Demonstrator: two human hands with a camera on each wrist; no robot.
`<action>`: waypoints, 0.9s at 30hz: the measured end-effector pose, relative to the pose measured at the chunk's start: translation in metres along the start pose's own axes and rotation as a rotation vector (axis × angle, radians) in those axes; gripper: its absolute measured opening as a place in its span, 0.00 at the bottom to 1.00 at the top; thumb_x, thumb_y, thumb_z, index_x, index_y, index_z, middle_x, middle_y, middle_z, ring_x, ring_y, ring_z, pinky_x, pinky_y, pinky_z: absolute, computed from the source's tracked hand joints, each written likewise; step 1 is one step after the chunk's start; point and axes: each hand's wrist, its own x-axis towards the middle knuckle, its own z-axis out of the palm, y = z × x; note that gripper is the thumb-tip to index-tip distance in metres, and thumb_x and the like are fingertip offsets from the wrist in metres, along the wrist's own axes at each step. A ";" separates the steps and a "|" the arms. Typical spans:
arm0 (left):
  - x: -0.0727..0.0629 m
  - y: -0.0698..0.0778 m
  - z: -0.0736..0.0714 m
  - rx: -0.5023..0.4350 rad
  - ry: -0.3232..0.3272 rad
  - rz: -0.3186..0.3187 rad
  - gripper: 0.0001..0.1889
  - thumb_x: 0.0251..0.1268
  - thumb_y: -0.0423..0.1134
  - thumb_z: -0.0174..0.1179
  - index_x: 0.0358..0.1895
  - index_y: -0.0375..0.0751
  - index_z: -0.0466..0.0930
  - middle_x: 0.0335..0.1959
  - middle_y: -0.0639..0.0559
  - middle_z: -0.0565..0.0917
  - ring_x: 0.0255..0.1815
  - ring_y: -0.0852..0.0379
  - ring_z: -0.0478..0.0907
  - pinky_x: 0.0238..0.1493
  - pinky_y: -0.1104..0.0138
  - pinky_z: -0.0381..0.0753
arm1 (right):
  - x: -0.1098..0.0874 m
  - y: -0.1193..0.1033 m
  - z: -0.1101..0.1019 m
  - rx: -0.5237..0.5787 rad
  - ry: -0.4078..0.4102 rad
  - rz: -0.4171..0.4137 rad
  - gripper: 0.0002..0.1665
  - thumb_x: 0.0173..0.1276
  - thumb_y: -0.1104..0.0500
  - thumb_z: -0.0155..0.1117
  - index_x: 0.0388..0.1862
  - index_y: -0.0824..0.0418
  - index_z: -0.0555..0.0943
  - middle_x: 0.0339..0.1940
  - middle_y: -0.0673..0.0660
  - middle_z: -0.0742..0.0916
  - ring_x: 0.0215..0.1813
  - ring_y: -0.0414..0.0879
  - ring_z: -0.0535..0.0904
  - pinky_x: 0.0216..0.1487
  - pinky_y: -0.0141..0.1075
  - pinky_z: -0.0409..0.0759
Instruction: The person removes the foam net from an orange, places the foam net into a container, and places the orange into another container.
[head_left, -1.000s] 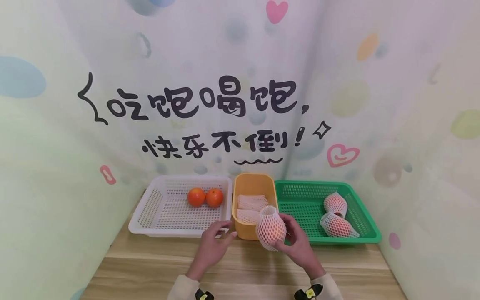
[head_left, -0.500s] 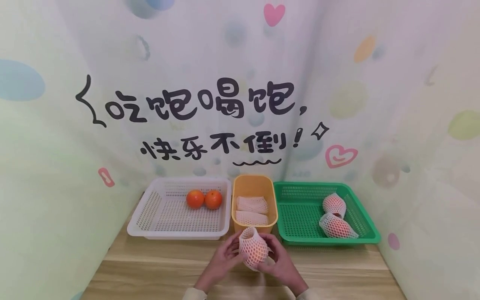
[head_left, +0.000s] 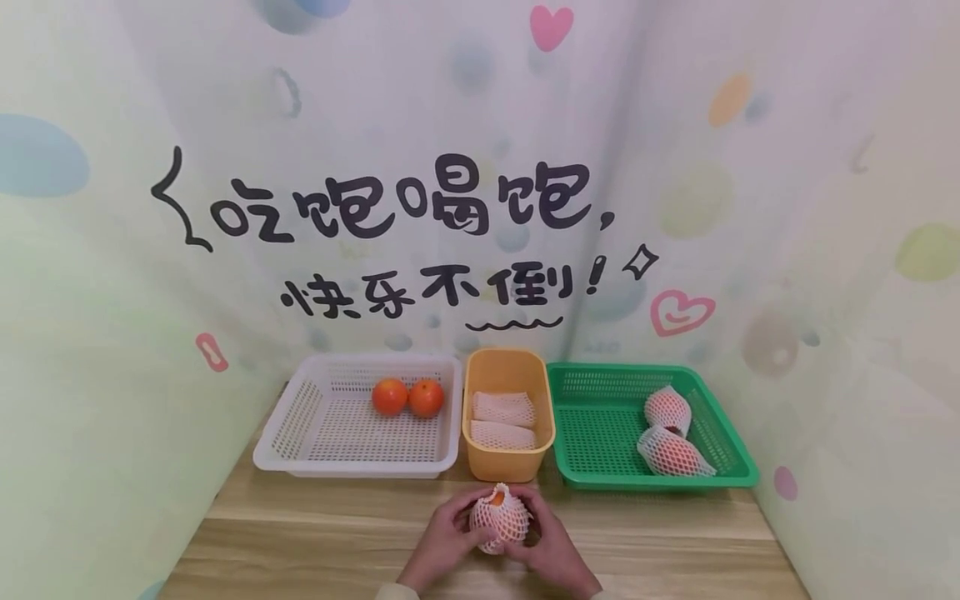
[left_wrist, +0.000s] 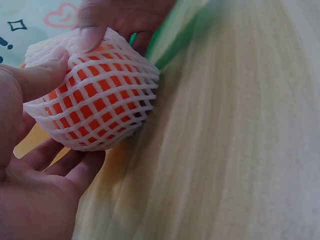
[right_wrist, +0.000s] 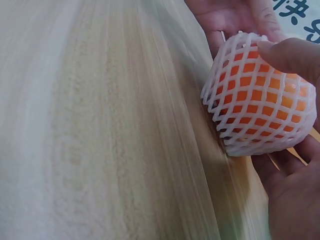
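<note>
An orange-red round fruit, tomato-like, sits inside a white foam net sleeve (head_left: pixel 500 525) close over the front of the table. My left hand (head_left: pixel 447 537) grips it from the left, thumb on the near side and fingers curled behind. From the right my right hand (head_left: pixel 552 542) holds it the same way. In the left wrist view the netted fruit (left_wrist: pixel 95 100) shows orange-red through the mesh, with the left thumb pressing the net. The right wrist view shows the right thumb (right_wrist: pixel 285 54) on the net. At the top, the sleeve's mouth leaves a bit of fruit bare.
A white basket (head_left: pixel 281 446) at the left holds two bare red-orange fruits (head_left: pixel 426 398). In the middle, a yellow bin (head_left: pixel 504 464) contains folded foam nets (head_left: pixel 504 408). A green basket (head_left: pixel 600 475) at the right has two netted fruits (head_left: pixel 675 454). A printed wall stands behind.
The right hand has brought the netted fruit left and nearer, from in front of the yellow bin. My left hand has closed on it too, and the sleeve's top now sits lower.
</note>
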 end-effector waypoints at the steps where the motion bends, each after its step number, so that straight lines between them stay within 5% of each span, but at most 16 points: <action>1: 0.000 -0.001 0.000 0.009 0.002 0.008 0.31 0.62 0.40 0.72 0.69 0.44 0.76 0.70 0.39 0.76 0.67 0.59 0.76 0.64 0.74 0.76 | 0.000 0.001 0.000 -0.001 -0.001 -0.001 0.47 0.56 0.52 0.82 0.71 0.46 0.68 0.70 0.55 0.78 0.66 0.41 0.76 0.64 0.32 0.77; 12: 0.002 -0.007 0.004 0.107 0.045 0.075 0.29 0.56 0.42 0.74 0.64 0.49 0.82 0.66 0.48 0.80 0.69 0.54 0.75 0.67 0.71 0.77 | 0.000 0.001 -0.005 -0.028 -0.033 0.028 0.52 0.59 0.49 0.80 0.78 0.53 0.65 0.74 0.57 0.75 0.68 0.46 0.75 0.64 0.28 0.74; 21: 0.002 -0.002 0.005 0.160 0.083 0.114 0.23 0.57 0.42 0.74 0.58 0.49 0.86 0.63 0.51 0.83 0.67 0.49 0.78 0.67 0.70 0.76 | 0.002 -0.002 -0.011 -0.073 0.037 0.038 0.40 0.57 0.46 0.80 0.69 0.51 0.78 0.65 0.57 0.84 0.62 0.46 0.81 0.60 0.31 0.79; 27: 0.002 0.000 0.006 0.183 0.145 0.123 0.17 0.57 0.46 0.74 0.50 0.50 0.90 0.57 0.52 0.86 0.61 0.50 0.82 0.61 0.70 0.80 | 0.002 -0.004 -0.008 -0.038 0.084 0.016 0.33 0.56 0.49 0.80 0.63 0.48 0.84 0.69 0.55 0.82 0.69 0.51 0.78 0.62 0.33 0.79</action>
